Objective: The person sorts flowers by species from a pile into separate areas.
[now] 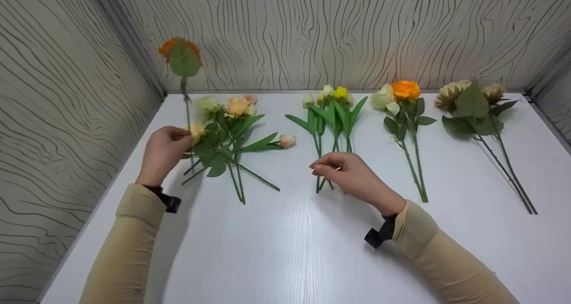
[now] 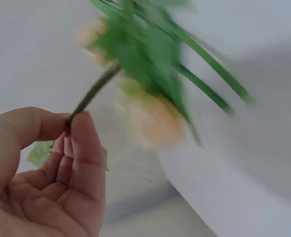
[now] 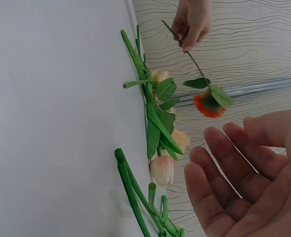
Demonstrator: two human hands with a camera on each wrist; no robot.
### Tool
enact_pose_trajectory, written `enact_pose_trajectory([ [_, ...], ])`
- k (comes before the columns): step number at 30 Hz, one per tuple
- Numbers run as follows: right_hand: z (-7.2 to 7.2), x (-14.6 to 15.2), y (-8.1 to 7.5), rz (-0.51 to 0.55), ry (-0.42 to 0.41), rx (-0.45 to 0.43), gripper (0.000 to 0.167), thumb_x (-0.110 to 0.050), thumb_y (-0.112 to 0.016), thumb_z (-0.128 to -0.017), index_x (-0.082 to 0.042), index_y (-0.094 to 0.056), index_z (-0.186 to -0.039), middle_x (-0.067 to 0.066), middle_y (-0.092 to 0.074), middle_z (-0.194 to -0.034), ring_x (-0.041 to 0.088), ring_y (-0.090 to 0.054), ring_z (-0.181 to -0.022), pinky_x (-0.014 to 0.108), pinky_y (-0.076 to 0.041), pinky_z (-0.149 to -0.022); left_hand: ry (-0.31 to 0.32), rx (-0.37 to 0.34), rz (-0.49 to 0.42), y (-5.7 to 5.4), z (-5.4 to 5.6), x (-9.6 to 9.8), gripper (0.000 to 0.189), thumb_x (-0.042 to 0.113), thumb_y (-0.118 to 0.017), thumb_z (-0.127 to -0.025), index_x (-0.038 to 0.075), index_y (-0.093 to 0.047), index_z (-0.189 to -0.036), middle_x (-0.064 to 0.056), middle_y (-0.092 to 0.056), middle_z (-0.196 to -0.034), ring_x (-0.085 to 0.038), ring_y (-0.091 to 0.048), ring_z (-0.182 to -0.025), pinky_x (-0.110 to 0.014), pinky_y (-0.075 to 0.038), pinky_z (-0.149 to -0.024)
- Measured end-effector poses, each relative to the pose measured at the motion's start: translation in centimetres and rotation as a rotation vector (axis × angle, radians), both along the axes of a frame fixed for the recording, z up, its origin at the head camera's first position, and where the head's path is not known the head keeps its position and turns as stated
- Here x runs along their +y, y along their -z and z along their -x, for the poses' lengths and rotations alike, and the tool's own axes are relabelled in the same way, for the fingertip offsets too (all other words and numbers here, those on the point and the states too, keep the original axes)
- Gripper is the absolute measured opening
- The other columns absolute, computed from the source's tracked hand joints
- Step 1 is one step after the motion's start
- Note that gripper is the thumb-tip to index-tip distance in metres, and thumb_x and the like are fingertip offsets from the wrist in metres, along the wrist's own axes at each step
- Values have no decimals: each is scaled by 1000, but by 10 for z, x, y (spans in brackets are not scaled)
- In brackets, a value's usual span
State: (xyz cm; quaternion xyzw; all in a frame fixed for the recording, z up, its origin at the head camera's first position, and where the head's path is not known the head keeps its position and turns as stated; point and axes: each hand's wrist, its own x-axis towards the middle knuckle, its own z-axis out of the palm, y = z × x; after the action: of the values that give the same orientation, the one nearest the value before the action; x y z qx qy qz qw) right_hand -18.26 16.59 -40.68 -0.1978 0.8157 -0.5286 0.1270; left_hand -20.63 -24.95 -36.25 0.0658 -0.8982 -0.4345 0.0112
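Observation:
My left hand (image 1: pixel 164 154) pinches the stem of an orange flower (image 1: pixel 180 58) between thumb and fingers, holding it upright above the table with a green leaf in front of the bloom. In the left wrist view the pinched stem (image 2: pixel 93 91) shows at the fingertips. Just beside that hand lies a mixed pile of flowers, with a peach rose (image 1: pixel 237 106), a pale green bloom (image 1: pixel 209 105) and a pinkish tulip (image 1: pixel 287 141). My right hand (image 1: pixel 350 174) holds nothing; its fingers are loosely bent above the stems of white and yellow tulips (image 1: pixel 341 93).
Right of the tulips lie a cream rose (image 1: pixel 382 97) and an orange rose (image 1: pixel 406 90). Farther right are beige-brown flowers (image 1: pixel 450 95) with long stems. The white table (image 1: pixel 285 250) ends at a wood-patterned wall (image 1: pixel 285 36), with a similar panel (image 1: pixel 49 117) on the left.

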Motion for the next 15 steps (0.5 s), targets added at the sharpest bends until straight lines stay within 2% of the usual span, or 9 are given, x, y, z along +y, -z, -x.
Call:
enact_pose_trajectory([
  [2, 1, 6, -5, 23, 34, -20, 28, -31, -64, -104, -11, -73, -120, 8, -73, -114, 32, -66, -109, 43, -54, -88, 62, 7, -136, -5, 2, 33, 33, 20, -62, -103, -3, -62, -128, -20, -65, -116, -32, -68, -98, -41, -60, -83],
  [4, 3, 13, -9, 56, 74, -42, 27, -32, -63, -104, -12, -73, -120, 9, -72, -116, 33, -65, -110, 49, -53, -95, 131, 2, -275, -4, 2, 70, 28, 19, -66, -101, 1, -64, -123, -17, -65, -113, -30, -68, -96, -41, -61, -83],
  [8, 10, 27, -18, 146, 167, -38, 30, -30, -64, -104, -8, -71, -123, 11, -71, -115, 33, -65, -108, 43, -55, -95, 298, -28, -499, 7, -7, 145, 23, 16, -70, -99, 3, -65, -117, -16, -67, -109, -34, -69, -94, -41, -61, -81],
  [11, 16, 40, -24, 231, 235, -11, 36, -30, -64, -104, -3, -68, -127, 15, -70, -118, 29, -66, -106, 36, -57, -91, 429, -51, -594, 16, -13, 195, 25, 14, -69, -99, -1, -64, -119, -17, -67, -108, -36, -69, -94, -39, -62, -80],
  [15, 21, 55, -31, 337, 323, -10, 43, -33, -64, -103, -2, -66, -132, 17, -70, -120, 28, -68, -105, 33, -58, -90, 549, -71, -622, 22, -18, 244, 22, 12, -68, -100, -1, -65, -118, -12, -67, -105, -28, -70, -90, -37, -62, -77],
])
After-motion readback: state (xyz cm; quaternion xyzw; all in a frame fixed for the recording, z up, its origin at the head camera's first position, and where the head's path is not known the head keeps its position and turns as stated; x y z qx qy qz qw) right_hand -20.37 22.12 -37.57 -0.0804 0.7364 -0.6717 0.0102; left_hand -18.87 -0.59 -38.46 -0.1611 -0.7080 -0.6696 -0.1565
